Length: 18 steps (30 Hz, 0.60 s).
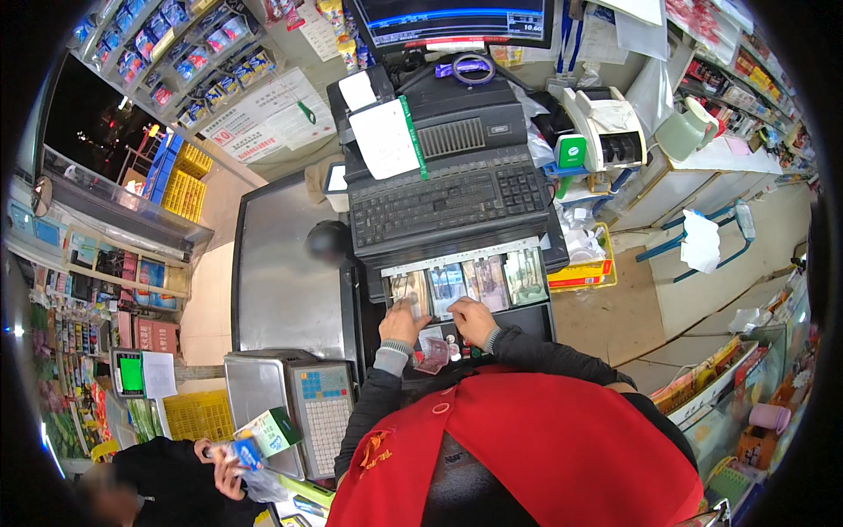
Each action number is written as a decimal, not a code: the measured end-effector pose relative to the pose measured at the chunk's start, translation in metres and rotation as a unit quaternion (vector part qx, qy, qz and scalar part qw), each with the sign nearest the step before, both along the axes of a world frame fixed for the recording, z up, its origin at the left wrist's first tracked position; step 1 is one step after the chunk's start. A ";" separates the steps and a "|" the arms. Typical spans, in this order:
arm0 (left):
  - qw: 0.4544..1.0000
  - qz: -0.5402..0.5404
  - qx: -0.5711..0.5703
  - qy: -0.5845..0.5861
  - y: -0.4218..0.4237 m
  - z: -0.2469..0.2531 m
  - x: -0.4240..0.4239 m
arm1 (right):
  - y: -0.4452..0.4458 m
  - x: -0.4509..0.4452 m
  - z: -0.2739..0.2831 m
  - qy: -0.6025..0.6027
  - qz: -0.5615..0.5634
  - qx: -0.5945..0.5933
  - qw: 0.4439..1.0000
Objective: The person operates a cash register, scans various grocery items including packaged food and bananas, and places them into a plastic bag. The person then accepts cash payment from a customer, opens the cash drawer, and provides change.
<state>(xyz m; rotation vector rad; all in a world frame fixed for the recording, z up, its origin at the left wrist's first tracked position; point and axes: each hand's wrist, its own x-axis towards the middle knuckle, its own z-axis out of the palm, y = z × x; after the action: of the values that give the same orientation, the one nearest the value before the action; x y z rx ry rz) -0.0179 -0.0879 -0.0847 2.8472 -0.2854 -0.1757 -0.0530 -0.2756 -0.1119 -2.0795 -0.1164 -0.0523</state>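
Observation:
Before me a cash drawer (546, 315) stands pulled out, with banknotes sorted in side-by-side compartments. My left hand (400, 323) reaches over the leftmost stack of brownish notes (403, 284), its fingertips partly lost among them. At the front of the blue notes (448, 282) is my right hand (473, 319), fingers bent down. Purplish notes (487, 282) and greenish notes (525, 273) fill the compartments to the right. Between my wrists, a reddish banknote (433, 356) lies beside several coins (453, 349) in the front part of the drawer. Whether either hand pinches a note is unclear.
Above the drawer sit a black keyboard (448, 201) and a receipt printer (359, 92). Left are a metal counter top (290, 277) and a weighing scale (323, 408). Another person's hands (227, 477) hold a blue package (247, 454) near a green-white carton (273, 431). A blue stool (698, 240) stands right.

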 end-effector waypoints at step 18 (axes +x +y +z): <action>0.999 0.007 -0.017 -0.033 0.011 -0.040 -0.023 | -0.012 0.037 0.009 -0.072 -0.002 -0.294 0.953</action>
<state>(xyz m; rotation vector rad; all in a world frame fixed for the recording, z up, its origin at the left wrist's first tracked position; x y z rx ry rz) -0.0408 -0.0765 -0.1251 2.8240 -0.2786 -0.0740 -0.0156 -0.2878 -0.1028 -2.6725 -0.2397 -0.1932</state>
